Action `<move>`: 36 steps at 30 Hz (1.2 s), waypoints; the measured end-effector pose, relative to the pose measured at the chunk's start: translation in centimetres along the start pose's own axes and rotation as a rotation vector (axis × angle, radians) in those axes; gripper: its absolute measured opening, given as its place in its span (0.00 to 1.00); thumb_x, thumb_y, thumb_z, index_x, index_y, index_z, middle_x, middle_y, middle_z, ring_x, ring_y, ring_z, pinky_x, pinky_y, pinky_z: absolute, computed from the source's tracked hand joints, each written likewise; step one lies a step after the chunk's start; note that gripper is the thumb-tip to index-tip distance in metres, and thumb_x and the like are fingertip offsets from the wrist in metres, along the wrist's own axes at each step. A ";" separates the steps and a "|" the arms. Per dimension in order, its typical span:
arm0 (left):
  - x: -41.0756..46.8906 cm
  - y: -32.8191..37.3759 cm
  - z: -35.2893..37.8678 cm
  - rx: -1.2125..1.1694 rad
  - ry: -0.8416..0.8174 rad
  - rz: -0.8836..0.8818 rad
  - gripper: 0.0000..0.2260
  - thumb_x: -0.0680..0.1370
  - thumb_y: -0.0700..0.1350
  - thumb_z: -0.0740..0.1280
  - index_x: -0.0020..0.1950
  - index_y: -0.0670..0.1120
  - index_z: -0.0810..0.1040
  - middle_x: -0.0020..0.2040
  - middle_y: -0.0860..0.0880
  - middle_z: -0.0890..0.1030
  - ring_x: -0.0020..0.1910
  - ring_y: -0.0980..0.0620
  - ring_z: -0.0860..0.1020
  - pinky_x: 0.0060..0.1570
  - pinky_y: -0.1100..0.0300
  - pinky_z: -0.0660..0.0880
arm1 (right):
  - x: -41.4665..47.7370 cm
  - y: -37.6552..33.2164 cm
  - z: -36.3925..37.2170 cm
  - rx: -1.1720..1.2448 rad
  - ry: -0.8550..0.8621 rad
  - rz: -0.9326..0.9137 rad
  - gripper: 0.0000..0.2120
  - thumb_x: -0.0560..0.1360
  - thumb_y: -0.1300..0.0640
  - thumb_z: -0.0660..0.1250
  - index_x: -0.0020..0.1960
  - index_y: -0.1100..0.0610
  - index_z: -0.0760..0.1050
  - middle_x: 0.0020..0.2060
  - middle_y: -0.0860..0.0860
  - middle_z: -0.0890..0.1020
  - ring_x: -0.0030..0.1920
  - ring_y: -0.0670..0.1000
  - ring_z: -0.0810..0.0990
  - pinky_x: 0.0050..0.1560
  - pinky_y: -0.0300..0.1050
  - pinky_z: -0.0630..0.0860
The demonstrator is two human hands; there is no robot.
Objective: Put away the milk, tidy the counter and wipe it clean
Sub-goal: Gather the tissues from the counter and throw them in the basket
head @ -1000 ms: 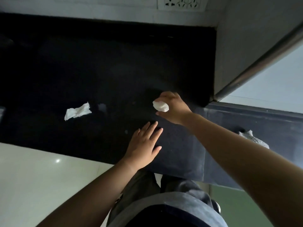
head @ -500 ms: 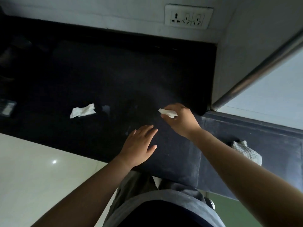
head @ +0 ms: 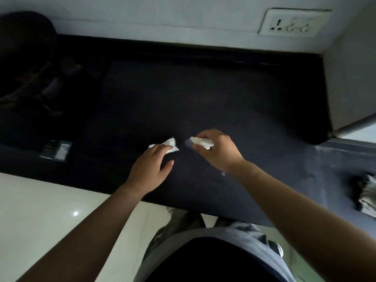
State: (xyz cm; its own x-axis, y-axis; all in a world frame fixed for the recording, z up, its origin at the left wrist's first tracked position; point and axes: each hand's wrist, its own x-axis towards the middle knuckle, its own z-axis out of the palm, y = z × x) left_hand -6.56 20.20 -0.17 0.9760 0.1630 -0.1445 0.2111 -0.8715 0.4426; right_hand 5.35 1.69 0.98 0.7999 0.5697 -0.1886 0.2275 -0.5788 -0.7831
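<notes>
Head: left hand [head: 149, 169] now touches loose tissue [head: 172, 143].

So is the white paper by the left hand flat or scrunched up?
Scrunched up. The white paper touching the left hand is a crumpled lump on the counter, not spread flat.

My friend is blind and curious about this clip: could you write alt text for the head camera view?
Seen from above, a person's right hand grips a wad of white tissue over a dark counter, while the left hand touches a second crumpled tissue. A wall socket sits behind.
</notes>
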 end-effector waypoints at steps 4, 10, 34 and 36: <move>-0.4 -6.8 -2.5 0.018 0.004 -0.011 0.18 0.76 0.48 0.65 0.65 0.46 0.72 0.63 0.47 0.75 0.62 0.47 0.73 0.57 0.53 0.73 | 2.5 -3.4 5.2 -0.006 0.002 -0.008 0.14 0.72 0.51 0.69 0.57 0.50 0.75 0.52 0.47 0.78 0.51 0.48 0.77 0.49 0.44 0.75; -0.2 -12.7 -3.6 0.052 -0.026 -0.050 0.20 0.76 0.49 0.64 0.67 0.46 0.71 0.68 0.46 0.71 0.68 0.47 0.68 0.64 0.51 0.69 | 5.4 -5.4 10.4 -0.122 -0.035 0.051 0.18 0.73 0.48 0.67 0.62 0.48 0.73 0.57 0.47 0.76 0.59 0.49 0.71 0.50 0.42 0.70; -0.1 -17.2 -1.3 0.229 -0.163 0.085 0.25 0.77 0.56 0.54 0.73 0.50 0.63 0.76 0.45 0.60 0.74 0.45 0.58 0.66 0.42 0.60 | 3.5 -4.4 16.7 -0.565 0.048 -0.082 0.23 0.66 0.46 0.74 0.58 0.51 0.74 0.53 0.55 0.77 0.51 0.58 0.78 0.47 0.51 0.77; -0.1 -17.3 -1.3 0.235 -0.164 0.087 0.25 0.77 0.56 0.54 0.72 0.50 0.63 0.76 0.45 0.60 0.74 0.45 0.58 0.66 0.42 0.60 | 3.7 -4.5 16.9 -0.549 0.074 -0.089 0.21 0.66 0.48 0.74 0.56 0.52 0.76 0.50 0.56 0.78 0.47 0.58 0.78 0.43 0.50 0.78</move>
State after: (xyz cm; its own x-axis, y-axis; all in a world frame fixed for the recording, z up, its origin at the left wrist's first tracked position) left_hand -10.21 35.84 -6.63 0.9642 0.0227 -0.2643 0.0899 -0.9653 0.2453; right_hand -2.13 16.25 -6.19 0.7972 0.5987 -0.0783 0.5352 -0.7607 -0.3672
